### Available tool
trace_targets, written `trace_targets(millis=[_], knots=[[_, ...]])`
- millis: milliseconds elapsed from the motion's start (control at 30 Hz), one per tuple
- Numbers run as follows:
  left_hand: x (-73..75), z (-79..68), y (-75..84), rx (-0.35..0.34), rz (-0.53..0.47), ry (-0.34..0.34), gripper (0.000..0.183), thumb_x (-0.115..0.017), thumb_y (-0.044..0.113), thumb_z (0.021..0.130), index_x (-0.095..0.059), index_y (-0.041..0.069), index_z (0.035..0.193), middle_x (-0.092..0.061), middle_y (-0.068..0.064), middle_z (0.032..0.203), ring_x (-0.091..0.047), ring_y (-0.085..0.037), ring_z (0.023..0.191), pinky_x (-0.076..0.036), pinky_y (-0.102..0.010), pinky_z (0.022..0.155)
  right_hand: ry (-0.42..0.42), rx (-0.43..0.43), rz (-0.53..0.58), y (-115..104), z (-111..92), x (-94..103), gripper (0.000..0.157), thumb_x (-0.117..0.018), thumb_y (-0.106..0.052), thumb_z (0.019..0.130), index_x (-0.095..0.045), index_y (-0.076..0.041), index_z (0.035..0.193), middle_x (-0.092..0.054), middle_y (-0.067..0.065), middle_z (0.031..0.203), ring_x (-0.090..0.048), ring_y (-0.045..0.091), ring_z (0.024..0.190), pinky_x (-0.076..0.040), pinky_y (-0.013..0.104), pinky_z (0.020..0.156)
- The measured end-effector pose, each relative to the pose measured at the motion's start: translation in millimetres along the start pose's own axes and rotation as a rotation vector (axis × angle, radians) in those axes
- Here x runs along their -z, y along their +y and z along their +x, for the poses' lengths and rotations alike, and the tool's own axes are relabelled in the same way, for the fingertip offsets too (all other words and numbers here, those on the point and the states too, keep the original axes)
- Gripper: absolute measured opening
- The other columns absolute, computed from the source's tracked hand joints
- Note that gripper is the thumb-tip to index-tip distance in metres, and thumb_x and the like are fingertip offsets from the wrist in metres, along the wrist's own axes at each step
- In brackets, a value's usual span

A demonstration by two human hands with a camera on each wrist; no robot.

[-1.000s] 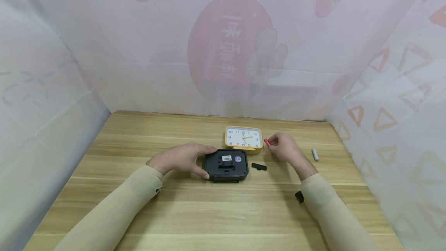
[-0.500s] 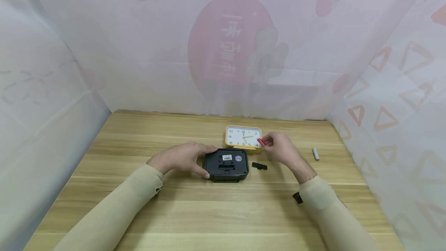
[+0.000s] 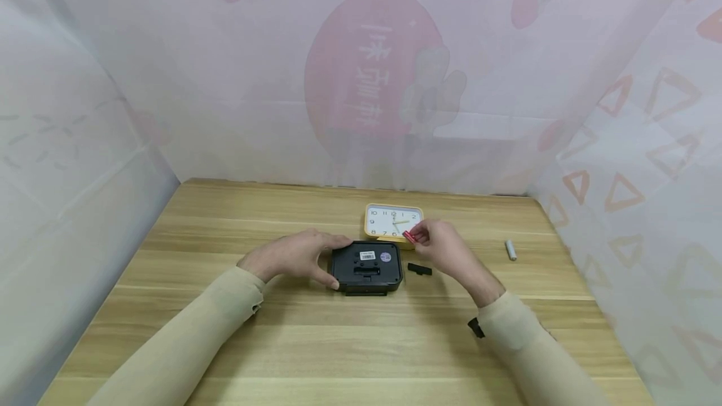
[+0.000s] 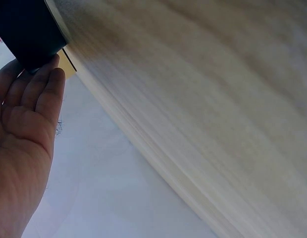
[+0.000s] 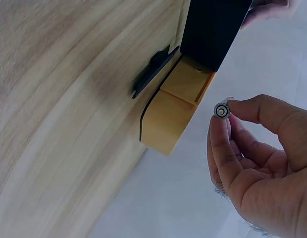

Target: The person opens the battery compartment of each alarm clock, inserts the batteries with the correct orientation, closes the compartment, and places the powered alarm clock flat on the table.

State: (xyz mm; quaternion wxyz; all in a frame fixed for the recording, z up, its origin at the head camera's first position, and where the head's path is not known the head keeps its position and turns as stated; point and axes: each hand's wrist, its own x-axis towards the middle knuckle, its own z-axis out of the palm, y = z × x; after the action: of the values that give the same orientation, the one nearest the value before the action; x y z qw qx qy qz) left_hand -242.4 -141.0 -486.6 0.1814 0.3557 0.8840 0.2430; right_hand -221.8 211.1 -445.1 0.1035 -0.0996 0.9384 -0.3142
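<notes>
A black clock (image 3: 367, 277) lies face down, with a battery slot in its back. My left hand (image 3: 298, 254) grips its left side, thumb at the near corner and fingers at the far one; the left wrist view shows those fingers (image 4: 44, 87) against the black case. My right hand (image 3: 442, 249) pinches a red battery (image 3: 408, 237) between thumb and fingers, above the near right corner of a yellow clock (image 3: 389, 213). In the right wrist view the battery (image 5: 222, 111) is seen end-on, apart from both clocks. Right of the black clock lies a small black battery cover (image 3: 420, 269).
The yellow clock lies face up just behind the black one. A grey battery (image 3: 510, 250) lies on the wooden table (image 3: 316, 356) at the right. Printed cloth hangs behind and on both sides. Something black (image 3: 476, 328) shows beside the right sleeve.
My right hand has carried the red battery leftward, from beside the yellow clock to over its near right corner, closer to the black clock. The left hand and both clocks have stayed put.
</notes>
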Motion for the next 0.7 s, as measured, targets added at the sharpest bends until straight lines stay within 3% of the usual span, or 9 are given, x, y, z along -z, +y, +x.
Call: trace_targets(millis=[700], knots=[[-0.1,1.6,-2.9,0.007,0.009,0.0,0.103,-0.104,0.049,0.09,-0.057,0.019,0.176,-0.063,-0.004,0.177,-0.063,-0.027,0.162,-0.052,-0.054,0.137,-0.012,0.096,-0.031,-30.2,-13.6,-23.2,0.024,-0.076,0.012,0.099,-0.083,0.004,0.12,-0.085,0.012,0.11,-0.078,0.016,0.096,-0.072,0.033,0.089]])
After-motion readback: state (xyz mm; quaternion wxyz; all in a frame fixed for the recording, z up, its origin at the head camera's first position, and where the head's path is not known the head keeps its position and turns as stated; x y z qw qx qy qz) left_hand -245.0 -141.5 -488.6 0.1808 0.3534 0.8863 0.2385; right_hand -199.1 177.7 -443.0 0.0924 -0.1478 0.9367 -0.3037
